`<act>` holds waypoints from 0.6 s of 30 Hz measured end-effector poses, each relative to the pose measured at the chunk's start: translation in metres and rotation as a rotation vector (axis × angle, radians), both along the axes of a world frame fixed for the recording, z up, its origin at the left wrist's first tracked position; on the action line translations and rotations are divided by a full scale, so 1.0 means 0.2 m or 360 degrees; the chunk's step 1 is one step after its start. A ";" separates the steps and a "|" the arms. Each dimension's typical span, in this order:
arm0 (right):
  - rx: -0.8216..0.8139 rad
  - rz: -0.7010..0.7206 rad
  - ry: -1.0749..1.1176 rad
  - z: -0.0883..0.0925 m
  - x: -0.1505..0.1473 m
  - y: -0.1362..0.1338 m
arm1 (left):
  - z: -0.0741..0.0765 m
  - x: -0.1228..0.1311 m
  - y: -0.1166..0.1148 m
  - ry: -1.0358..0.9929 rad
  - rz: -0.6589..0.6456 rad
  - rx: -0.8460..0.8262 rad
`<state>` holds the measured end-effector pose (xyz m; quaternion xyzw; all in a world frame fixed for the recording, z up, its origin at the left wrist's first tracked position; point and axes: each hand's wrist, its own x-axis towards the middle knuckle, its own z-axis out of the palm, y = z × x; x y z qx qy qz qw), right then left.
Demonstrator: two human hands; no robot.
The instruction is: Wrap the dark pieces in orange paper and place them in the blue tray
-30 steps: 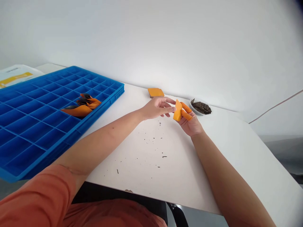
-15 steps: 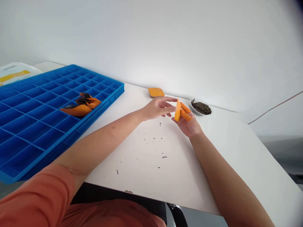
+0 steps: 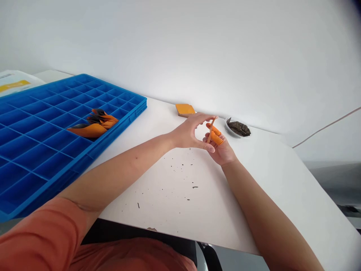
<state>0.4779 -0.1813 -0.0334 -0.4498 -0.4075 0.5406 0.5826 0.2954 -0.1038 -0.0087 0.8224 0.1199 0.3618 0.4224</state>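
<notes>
My right hand [image 3: 225, 153] wears orange finger cots [image 3: 216, 139] on two fingers and grips a thin flat orange piece [image 3: 211, 130], seen nearly edge-on. From the left, my left hand [image 3: 194, 130] reaches around the same piece, its fingertips at the upper end and its thumb at the lower end. Part of the piece is hidden by the fingers. Just behind the hands lies a stack of orange sheets [image 3: 185, 109]. To the right of them is a clear round bowl [image 3: 231, 132] full of dark, flat strips [image 3: 239, 128].
A large blue divided tray [image 3: 50, 180] fills the left; several orange-and-black folded pieces [image 3: 90, 130] lie in it. Dark crumbs [image 3: 195, 187] are scattered over the white table [image 3: 163, 210]. A white-and-yellow bag [image 3: 17, 83] lies at the far left, and a wall [image 3: 180, 49] rises behind.
My left hand has moved right and opened its thumb and fingers around the orange piece's two ends. The piece has turned from showing its face to nearly edge-on.
</notes>
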 end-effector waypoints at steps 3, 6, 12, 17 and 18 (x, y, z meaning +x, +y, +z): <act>0.0010 -0.0036 -0.0063 -0.02 0.00 0.01 | 0.00 0.01 -0.01 0.0000 0.0028 -0.0024; 0.0158 -0.0104 -0.0326 -0.06 0.02 0.02 | 0.01 0.00 -0.01 0.0024 -0.0001 -0.0133; 0.0934 -0.0774 -0.1440 -0.09 0.09 0.01 | -0.01 -0.02 0.05 0.0095 0.0010 -0.0182; 0.1463 -0.0825 -0.2215 -0.09 0.10 -0.01 | -0.05 -0.04 0.09 0.0154 -0.0082 -0.0360; 0.1483 -0.0799 -0.2242 -0.10 0.10 0.00 | -0.05 -0.03 0.09 0.0141 -0.0107 -0.0406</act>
